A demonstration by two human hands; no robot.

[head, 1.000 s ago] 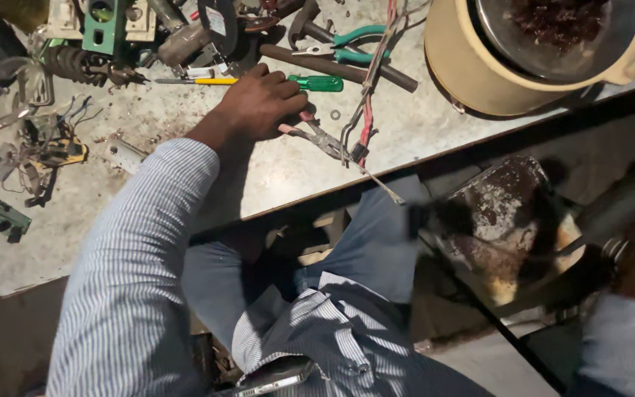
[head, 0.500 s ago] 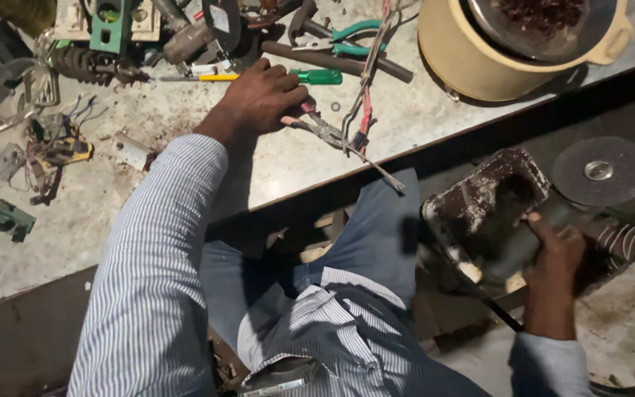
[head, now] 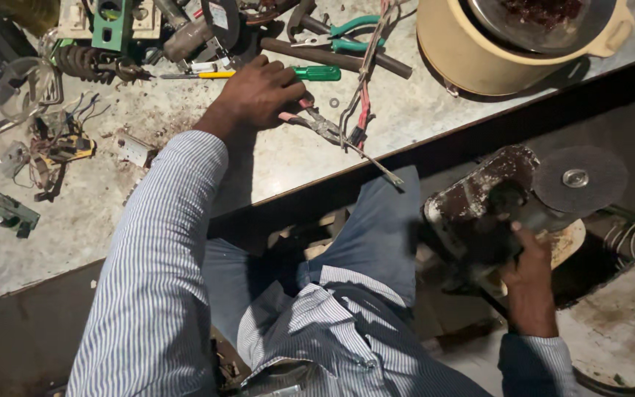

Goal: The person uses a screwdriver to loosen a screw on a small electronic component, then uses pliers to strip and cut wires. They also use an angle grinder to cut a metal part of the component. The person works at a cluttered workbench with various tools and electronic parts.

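Two hands busy: your left hand (head: pixel 262 95) lies on the tabletop (head: pixel 288 158), fingers curled over red-handled pliers (head: pixel 317 123) beside a wire bundle (head: pixel 361 95). Your right hand (head: pixel 529 268) reaches down, fingers wrapped on a grimy metal housing (head: pixel 475 202) next to a grey disc (head: pixel 580 179). Green-handled screwdriver (head: pixel 317 73) just beyond; cream pot (head: pixel 479 51) farther right.

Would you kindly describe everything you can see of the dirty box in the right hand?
The box is a rectangular, metal-looking housing, dark and crusted with pale grime. It is tilted, held below the table edge beside the person's knee. The right hand grips its lower corner. A grey round disc lies against its right end.
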